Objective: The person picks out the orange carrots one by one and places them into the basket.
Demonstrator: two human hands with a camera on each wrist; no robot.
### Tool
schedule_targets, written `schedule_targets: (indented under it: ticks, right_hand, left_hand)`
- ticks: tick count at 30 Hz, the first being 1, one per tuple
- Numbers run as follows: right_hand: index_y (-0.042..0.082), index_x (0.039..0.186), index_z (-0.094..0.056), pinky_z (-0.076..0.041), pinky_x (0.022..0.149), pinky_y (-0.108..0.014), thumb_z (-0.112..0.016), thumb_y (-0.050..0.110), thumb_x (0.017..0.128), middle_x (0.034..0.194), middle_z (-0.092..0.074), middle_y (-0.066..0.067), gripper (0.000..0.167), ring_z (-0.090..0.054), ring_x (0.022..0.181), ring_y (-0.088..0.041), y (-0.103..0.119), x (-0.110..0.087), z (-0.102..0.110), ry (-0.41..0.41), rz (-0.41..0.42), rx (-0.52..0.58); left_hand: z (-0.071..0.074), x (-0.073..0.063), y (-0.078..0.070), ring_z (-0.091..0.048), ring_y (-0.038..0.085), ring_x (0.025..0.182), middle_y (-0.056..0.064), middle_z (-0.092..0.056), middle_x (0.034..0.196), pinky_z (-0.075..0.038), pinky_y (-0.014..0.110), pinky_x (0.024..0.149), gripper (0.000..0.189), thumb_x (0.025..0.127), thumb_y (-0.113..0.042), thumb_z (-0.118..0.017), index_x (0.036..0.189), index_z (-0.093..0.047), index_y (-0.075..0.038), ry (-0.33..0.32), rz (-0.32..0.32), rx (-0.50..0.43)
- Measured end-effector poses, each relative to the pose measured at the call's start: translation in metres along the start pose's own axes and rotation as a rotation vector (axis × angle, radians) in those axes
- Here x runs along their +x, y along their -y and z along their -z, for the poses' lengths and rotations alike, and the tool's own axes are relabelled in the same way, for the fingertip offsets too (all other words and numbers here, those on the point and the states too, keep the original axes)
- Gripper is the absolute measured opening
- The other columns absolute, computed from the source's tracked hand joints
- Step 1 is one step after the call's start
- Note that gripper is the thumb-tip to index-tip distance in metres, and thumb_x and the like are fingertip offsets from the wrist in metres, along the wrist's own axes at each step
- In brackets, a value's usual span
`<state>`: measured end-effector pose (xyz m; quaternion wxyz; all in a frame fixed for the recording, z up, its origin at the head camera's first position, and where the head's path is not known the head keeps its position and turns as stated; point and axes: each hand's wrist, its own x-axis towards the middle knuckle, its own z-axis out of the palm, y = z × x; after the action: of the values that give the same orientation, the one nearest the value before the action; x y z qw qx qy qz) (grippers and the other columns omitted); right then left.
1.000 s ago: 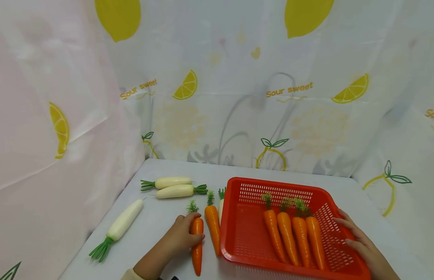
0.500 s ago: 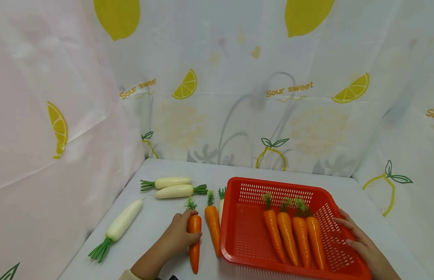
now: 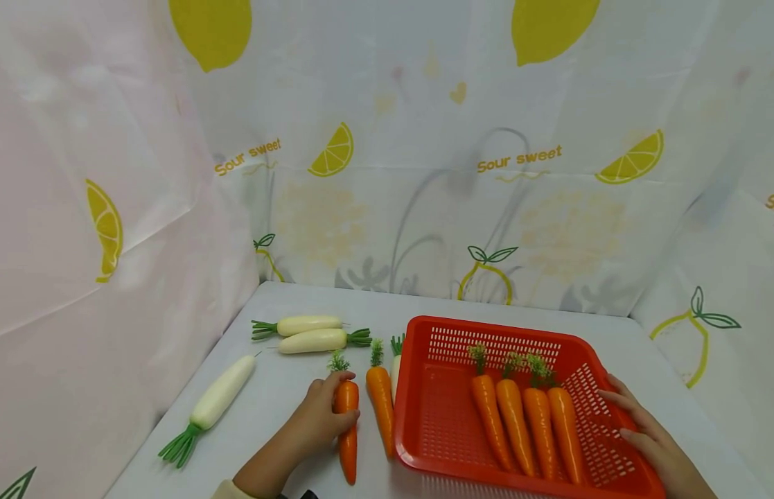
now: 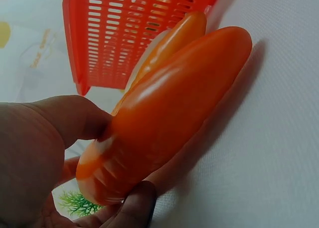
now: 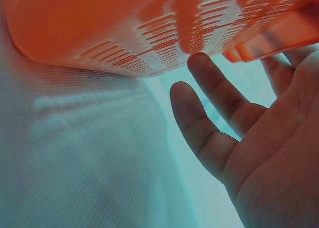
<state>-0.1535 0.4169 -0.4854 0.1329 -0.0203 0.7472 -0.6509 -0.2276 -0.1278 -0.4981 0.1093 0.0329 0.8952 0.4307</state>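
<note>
In the head view my left hand [image 3: 321, 412] holds an orange carrot [image 3: 346, 409] near its leafy top, tip toward me. The left wrist view shows the thumb on one side of this carrot [image 4: 164, 108] and fingers on the other, close over the white cloth. Another carrot [image 3: 380, 409] lies just right of it. My right hand [image 3: 657, 443] is at the right rim of a red plastic basket [image 3: 436, 388], thumb and a finger reaching over it. Outside the basket wall [image 5: 164, 38], the other fingers [image 5: 192, 118] extend loosely. Several carrots [image 3: 517, 423] lie side by side in the basket.
Two white radishes [image 3: 314, 339] lie at the back left, and another radish [image 3: 221, 395] slants across the left side. One more radish [image 3: 396, 374] is partly hidden behind the basket's left wall. Lemon-printed cloth [image 3: 374, 208] walls surround the table [image 3: 287, 388].
My left hand has shifted the gripped carrot slightly left and away from me, apart from the neighbouring carrot. The right hand and the basket have stayed in place.
</note>
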Motion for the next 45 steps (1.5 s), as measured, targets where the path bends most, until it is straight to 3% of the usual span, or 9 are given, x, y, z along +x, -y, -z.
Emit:
schedule_targets:
  ticks: [8, 14, 19, 26, 34, 41, 45]
  right_hand:
    - [0.026, 0.165, -0.024, -0.062, 0.087, -0.051, -0.032, 0.025, 0.115, 0.162, -0.006, 0.038, 0.051, -0.055, 0.113, 0.014, 0.000, 0.001, -0.001, -0.018, -0.039, 0.007]
    - [0.022, 0.166, -0.022, -0.063, 0.086, -0.049, -0.031, 0.024, 0.115, 0.160, -0.008, 0.041, 0.051, -0.052, 0.114, 0.018, 0.000, 0.001, 0.000, -0.019, -0.009, -0.025]
    - [0.025, 0.164, -0.026, -0.062, 0.085, -0.052, -0.033, 0.022, 0.114, 0.163, -0.005, 0.038, 0.051, -0.054, 0.112, 0.017, -0.001, 0.000, -0.001, -0.039, -0.021, -0.016]
    - [0.030, 0.164, -0.028, -0.062, 0.087, -0.052, -0.033, 0.024, 0.115, 0.160, -0.009, 0.040, 0.050, -0.058, 0.113, 0.011, 0.000, 0.001, 0.000, -0.016, -0.031, 0.022]
    - [0.025, 0.165, -0.025, -0.062, 0.086, -0.051, -0.033, 0.022, 0.115, 0.160, -0.008, 0.040, 0.051, -0.055, 0.113, 0.015, -0.001, 0.000, 0.002, -0.016, -0.014, -0.010]
    - [0.024, 0.166, -0.023, -0.062, 0.087, -0.052, -0.032, 0.022, 0.115, 0.164, -0.003, 0.037, 0.052, -0.054, 0.114, 0.016, 0.000, 0.000, 0.002, -0.013, -0.023, 0.002]
    - [0.026, 0.165, -0.024, -0.061, 0.088, -0.053, -0.034, 0.024, 0.115, 0.165, -0.001, 0.035, 0.052, -0.056, 0.113, 0.014, 0.001, 0.001, 0.000, -0.020, -0.039, 0.016]
  left_hand:
    - [0.003, -0.001, -0.001, -0.056, 0.027, 0.099, 0.018, -0.056, 0.122, -0.055, 0.042, 0.080, 0.053, 0.092, -0.019, -0.080, 0.140, -0.058, -0.020, 0.018, -0.040, -0.004]
    - [0.006, -0.002, -0.003, -0.060, 0.026, 0.103, 0.012, -0.064, 0.128, -0.055, 0.045, 0.084, 0.052, 0.094, -0.020, -0.077, 0.142, -0.057, -0.021, 0.038, -0.054, -0.014]
    - [0.006, 0.000, -0.004, -0.060, 0.026, 0.103, 0.013, -0.062, 0.131, -0.056, 0.043, 0.082, 0.050, 0.097, -0.021, -0.073, 0.144, -0.056, -0.021, 0.060, -0.042, -0.025]
    - [0.009, 0.000, -0.003, -0.059, 0.026, 0.096, 0.016, -0.059, 0.131, -0.055, 0.036, 0.069, 0.048, 0.099, -0.021, -0.071, 0.144, -0.055, -0.021, 0.088, -0.035, -0.091]
    - [0.012, -0.001, -0.006, -0.059, 0.025, 0.088, 0.014, -0.058, 0.129, -0.054, 0.036, 0.065, 0.046, 0.100, -0.023, -0.070, 0.144, -0.055, -0.024, 0.074, 0.004, -0.143]
    - [0.014, -0.003, -0.010, -0.060, 0.025, 0.105, 0.011, -0.059, 0.136, -0.054, 0.035, 0.074, 0.046, 0.100, -0.026, -0.070, 0.144, -0.056, -0.028, 0.029, 0.026, -0.165]
    - [0.018, -0.001, -0.013, -0.060, 0.026, 0.104, 0.009, -0.060, 0.134, -0.053, 0.035, 0.076, 0.046, 0.099, -0.025, -0.070, 0.143, -0.057, -0.028, -0.003, 0.020, -0.173]
